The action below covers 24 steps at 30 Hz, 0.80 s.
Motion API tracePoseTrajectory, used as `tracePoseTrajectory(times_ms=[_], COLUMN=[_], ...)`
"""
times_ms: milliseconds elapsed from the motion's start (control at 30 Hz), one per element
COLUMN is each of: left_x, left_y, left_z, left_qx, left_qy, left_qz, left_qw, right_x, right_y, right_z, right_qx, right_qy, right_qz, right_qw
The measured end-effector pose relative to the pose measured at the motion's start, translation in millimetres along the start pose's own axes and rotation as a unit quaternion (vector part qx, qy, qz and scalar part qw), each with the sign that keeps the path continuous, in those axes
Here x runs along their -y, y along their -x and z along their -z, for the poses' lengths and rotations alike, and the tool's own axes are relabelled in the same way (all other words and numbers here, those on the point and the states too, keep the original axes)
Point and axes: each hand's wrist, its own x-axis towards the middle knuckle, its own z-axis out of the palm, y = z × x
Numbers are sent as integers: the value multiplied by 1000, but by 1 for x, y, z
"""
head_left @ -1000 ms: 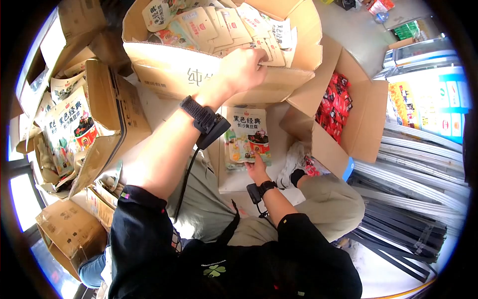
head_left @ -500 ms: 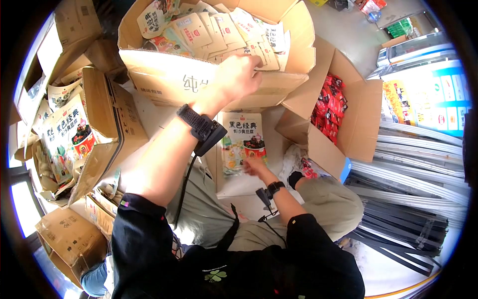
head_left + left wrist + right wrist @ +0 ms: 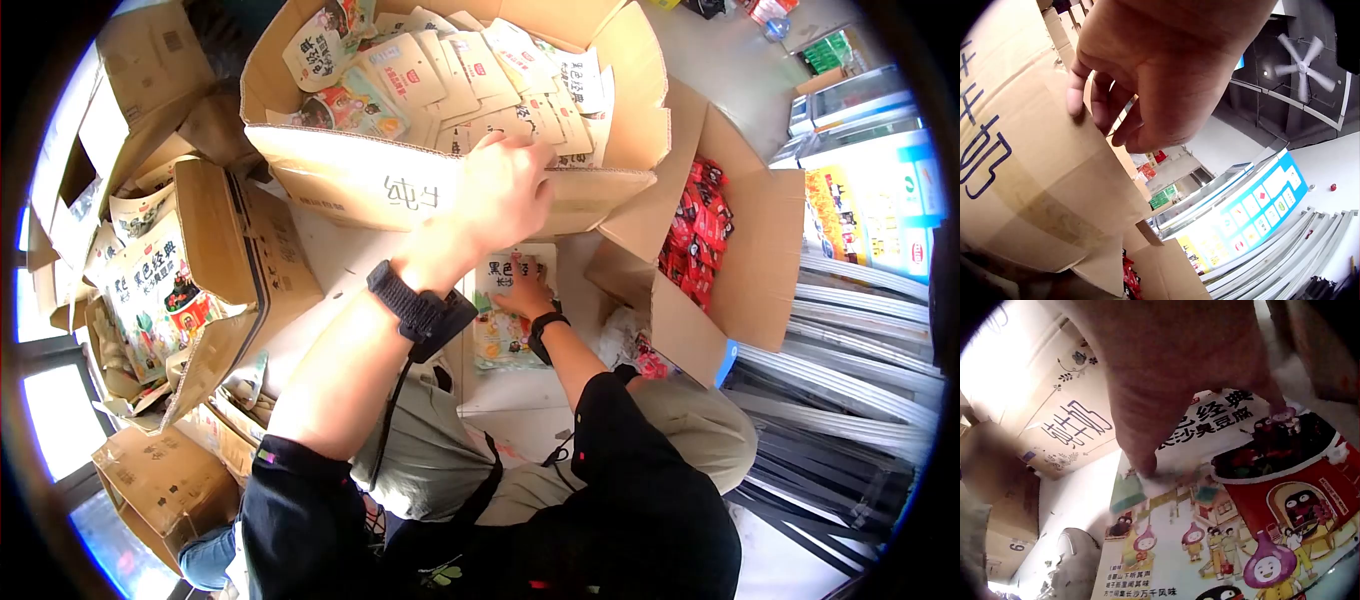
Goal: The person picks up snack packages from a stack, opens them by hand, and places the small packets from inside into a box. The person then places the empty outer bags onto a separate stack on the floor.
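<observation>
The right hand [image 3: 525, 292] lies palm down with thumb and fingers spread on a packet [image 3: 510, 340] printed 黑色经典, which rests flat on the pale floor between the person's legs, at the near side of a big carton [image 3: 340, 165]. The left hand [image 3: 503, 195] is farther off, its fingers curled over the carton's near rim and gripping the cardboard. Only the head view shows that carton filled with cream packets [image 3: 480, 75], a box of red sachets [image 3: 697, 235] to its right, and at far left an open carton [image 3: 215, 225] with a packet like the one under the right hand. The left wrist view alone takes in a ceiling fan [image 3: 1303, 66]; the right wrist view, a shoe [image 3: 1075, 565] at left. That same view makes the packet's writing clearer: 长沙臭豆腐 in black beneath the brand line, part of which the hand covers, and small print at the near left ending in 长沙万千风味. It also shows 纯牛奶 whole on the big carton, whereas the head view shows it partly hidden.
</observation>
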Motion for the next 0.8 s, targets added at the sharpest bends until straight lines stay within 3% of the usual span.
tracePoseTrajectory(times_ms=[133,400,800], left_x=[-1,-1,-2], left_y=[2,6,6], left_z=[1,2,2], left_qx=[-16,-10,-14], left_qy=[15,14,15], left_qz=[2,1,-1], left_qw=[1000,1000,1000], right_x=[-1,13,4], right_y=[-10,-11,-3], right_z=[-7,-13,-25], right_qx=[28,-9,-52], right_qy=[-12,-7,14], right_qz=[-9,-40,-19], right_qw=[1000,999,998])
